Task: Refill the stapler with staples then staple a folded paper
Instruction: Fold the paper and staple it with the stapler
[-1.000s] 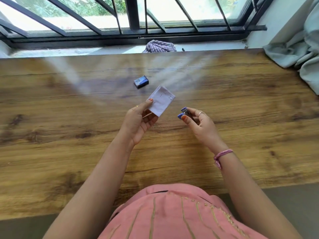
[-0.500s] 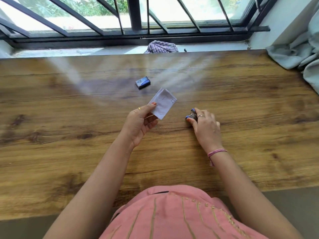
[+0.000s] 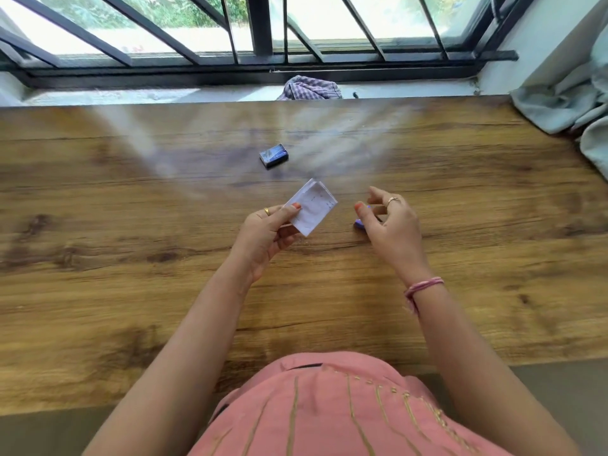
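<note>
At a wood-grain table [image 3: 131, 291] beneath a barred window, a person's left hand [image 3: 263, 235] pinches a small white folded paper [image 3: 314, 209] by its near corner, thumb on top, holding it tilted above the surface. Just to its right, the right hand [image 3: 390, 222] hovers with fingers loosely spread, gripping nothing; a small blue stapler [image 3: 359, 224] lies on the table right beneath its thumb, mostly hidden. A little blue staple box [image 3: 273, 155] rests farther back. Faint marks on the paper may be staples; that cannot be confirmed. If stapling remains, the sound approach is to grip the stapler squarely, slide the paper's free edge fully between its halves, and press firmly while the left hand keeps the folds aligned.
</note>
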`<action>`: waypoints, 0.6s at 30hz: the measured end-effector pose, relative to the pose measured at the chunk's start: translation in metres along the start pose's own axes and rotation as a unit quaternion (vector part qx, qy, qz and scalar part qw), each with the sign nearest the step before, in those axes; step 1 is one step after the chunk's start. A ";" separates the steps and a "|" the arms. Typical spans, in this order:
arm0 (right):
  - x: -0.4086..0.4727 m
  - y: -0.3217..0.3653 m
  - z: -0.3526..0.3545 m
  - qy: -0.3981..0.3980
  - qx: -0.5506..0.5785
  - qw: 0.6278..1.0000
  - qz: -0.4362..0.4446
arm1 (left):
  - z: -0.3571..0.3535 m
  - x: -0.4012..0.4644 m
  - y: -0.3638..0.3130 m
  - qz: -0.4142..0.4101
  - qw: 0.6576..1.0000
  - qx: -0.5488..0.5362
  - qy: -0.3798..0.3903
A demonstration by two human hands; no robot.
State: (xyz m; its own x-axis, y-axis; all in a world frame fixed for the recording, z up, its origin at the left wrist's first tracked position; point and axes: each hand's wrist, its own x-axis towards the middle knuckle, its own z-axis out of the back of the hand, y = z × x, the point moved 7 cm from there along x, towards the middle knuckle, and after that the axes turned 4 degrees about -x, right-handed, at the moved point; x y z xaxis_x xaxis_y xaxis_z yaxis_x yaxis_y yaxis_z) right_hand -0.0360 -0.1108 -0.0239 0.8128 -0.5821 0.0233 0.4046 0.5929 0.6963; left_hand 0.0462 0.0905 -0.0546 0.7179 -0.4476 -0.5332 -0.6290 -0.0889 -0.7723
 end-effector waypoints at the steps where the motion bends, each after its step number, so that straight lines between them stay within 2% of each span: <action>1: 0.001 0.002 -0.002 0.030 0.071 0.996 -0.032 | 0.000 0.000 0.000 0.000 1.000 0.006 0.002; 3: -0.002 0.007 -0.011 0.103 0.207 0.969 -0.091 | 0.000 -0.001 0.000 0.002 1.000 0.017 0.006; 5: -0.005 0.011 -0.018 0.146 0.265 0.947 -0.108 | 0.000 -0.002 0.000 0.001 1.000 0.026 0.009; 13: -0.011 0.008 -0.044 0.179 0.329 0.913 -0.163 | 0.009 -0.006 0.001 0.011 0.998 0.047 0.041; 18: -0.013 0.017 -0.070 0.173 0.406 0.877 -0.189 | 0.033 -0.008 -0.003 -0.029 0.998 -0.039 -0.032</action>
State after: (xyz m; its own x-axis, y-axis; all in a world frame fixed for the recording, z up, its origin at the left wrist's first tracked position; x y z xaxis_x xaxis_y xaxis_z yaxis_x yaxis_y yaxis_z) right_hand -0.0106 -0.0545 -0.0624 0.8200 -0.3654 -0.4406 0.3546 -0.2799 0.8921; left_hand 0.0523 0.1236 -0.0600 0.7696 -0.3818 -0.5118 -0.6059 -0.1837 -0.7740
